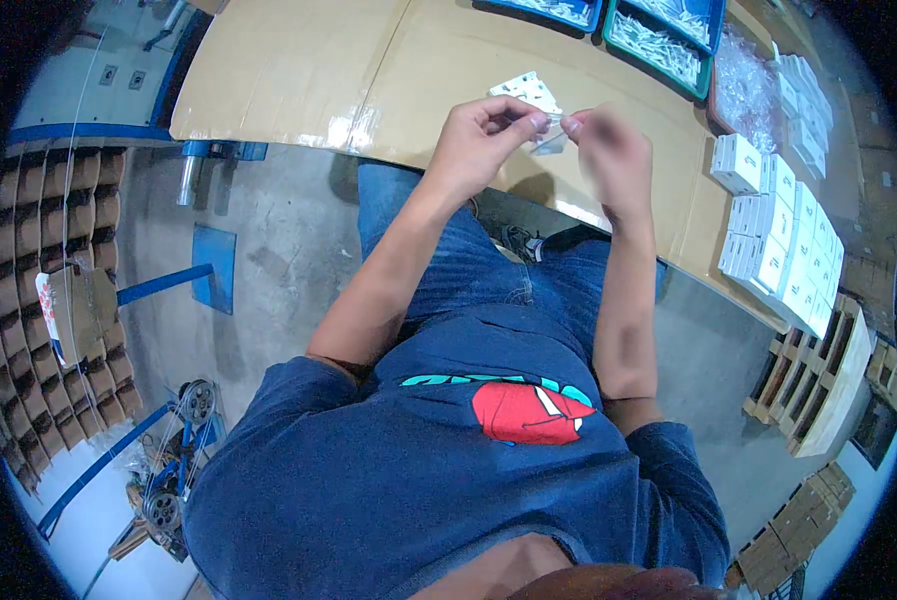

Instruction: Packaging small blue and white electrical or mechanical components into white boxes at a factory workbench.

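Observation:
My left hand [483, 143] and my right hand [616, 160] come together over the near edge of the cardboard-covered table. Between their pinched fingertips is a small clear plastic piece [550, 145], which looks like a little bag; its contents are too small to make out. Thumb and forefinger of the left hand are pressed together at its left side, and the right fingertips grip its right side. Just beyond the fingers lies a flat white printed piece [525, 92], partly covered by the left hand. Part of my right hand is blurred.
Blue bins [680, 18] and a green bin [656, 55] of small white parts stand at the far right. Clear plastic bags [743, 90] lie beside them. Stacked white boxes [783, 235] line the table's right end. A wooden pallet [798, 385] is on the floor.

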A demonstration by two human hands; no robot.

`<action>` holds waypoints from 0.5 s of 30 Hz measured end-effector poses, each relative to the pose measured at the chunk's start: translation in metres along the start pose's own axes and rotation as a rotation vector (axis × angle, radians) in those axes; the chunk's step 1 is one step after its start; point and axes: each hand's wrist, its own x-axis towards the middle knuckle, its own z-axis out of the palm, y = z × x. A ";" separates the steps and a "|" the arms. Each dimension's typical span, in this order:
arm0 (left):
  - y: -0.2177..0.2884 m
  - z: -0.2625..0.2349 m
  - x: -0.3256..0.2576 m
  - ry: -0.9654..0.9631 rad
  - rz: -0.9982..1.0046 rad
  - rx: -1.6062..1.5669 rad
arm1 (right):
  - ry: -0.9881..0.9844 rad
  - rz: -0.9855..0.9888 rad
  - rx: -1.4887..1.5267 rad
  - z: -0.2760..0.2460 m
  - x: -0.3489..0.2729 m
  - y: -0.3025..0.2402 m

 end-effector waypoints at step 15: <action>-0.002 -0.011 0.000 0.007 -0.031 0.047 | -0.054 0.091 0.051 -0.006 0.000 0.008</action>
